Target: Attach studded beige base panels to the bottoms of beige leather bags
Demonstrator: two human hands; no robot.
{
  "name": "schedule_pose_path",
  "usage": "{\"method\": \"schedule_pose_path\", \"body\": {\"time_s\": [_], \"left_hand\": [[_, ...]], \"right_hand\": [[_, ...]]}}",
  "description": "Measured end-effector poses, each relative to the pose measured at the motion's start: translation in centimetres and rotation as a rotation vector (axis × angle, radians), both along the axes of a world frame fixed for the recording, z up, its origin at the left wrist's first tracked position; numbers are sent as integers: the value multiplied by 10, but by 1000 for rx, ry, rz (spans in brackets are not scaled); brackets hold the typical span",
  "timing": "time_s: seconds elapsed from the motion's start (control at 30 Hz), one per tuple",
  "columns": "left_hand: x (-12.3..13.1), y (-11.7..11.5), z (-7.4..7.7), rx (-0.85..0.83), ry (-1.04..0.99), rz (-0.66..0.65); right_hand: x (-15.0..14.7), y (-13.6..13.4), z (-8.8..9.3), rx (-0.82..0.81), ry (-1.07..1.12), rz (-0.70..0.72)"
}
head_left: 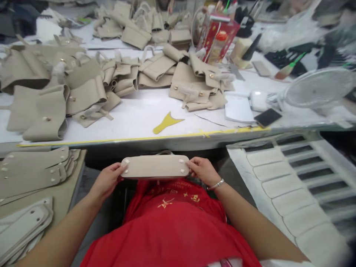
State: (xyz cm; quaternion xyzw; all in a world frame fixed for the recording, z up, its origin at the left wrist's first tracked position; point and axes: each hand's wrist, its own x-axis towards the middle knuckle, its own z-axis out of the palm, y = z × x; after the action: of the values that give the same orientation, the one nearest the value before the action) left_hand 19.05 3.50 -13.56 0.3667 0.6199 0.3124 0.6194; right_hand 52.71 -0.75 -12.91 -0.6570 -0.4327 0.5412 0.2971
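Left hand (110,178): thumb and fingers clamped on the left end of a beige panel (154,166). Right hand (202,170): pinching the panel's right end; silvery bracelet (216,184) at the wrist. Panel located at centre of frame, long axis roughly horizontal, ends rounded, one small white piece near each corner. Red apron (167,226) below it, lower centre.

Bench (130,128) crosses the upper half of the frame, yellow strip along its near edge. On it: yellow forked piece (167,123) just above centre; heaped beige bag parts (46,107) from upper left to upper centre; dark phone (267,118) near the front edge, right of centre. Left edge of frame: stacked beige panels (33,165), with pale strips (23,224) beneath them in frame. Lower right: slatted rack (294,193), pale pieces in a row along it.
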Motion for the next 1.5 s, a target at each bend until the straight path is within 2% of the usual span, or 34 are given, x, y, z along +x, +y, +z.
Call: {"method": "schedule_pose_path", "body": {"time_s": [0.13,0.23,0.53,0.73,0.8,0.87,0.93,1.0,1.1,1.17,1.27,1.33,1.4,1.5], "left_hand": [[-2,-1,0,41,19,-69],[-3,-2,2,52,29,-72],[2,-3,4,103,173,-110],[2,1,7,37,192,-126],[2,4,10,41,257,-164],[3,6,15,68,407,-234],[4,9,22,147,618,-295],[10,11,30,319,795,-293],[38,14,40,615,801,-283],[71,14,43,713,687,-432],[126,14,38,811,579,-870],[155,14,30,850,600,-1070],[172,16,22,864,674,-1161],[179,18,18,886,761,-1194]], "right_hand": [[-5,-5,5,27,-78,33],[-6,-4,7,29,-81,35],[-1,0,1,38,-64,5],[4,6,3,-23,-19,71],[6,8,1,-26,-25,81],[9,8,-2,-5,-56,92],[11,7,-7,23,-103,108],[13,7,-10,35,-137,125],[14,7,-11,40,-166,147],[13,8,-9,36,-177,149],[13,11,-6,22,-175,156],[14,12,-4,16,-170,167],[15,13,-3,7,-173,179],[16,14,-2,-7,-200,197]]}}
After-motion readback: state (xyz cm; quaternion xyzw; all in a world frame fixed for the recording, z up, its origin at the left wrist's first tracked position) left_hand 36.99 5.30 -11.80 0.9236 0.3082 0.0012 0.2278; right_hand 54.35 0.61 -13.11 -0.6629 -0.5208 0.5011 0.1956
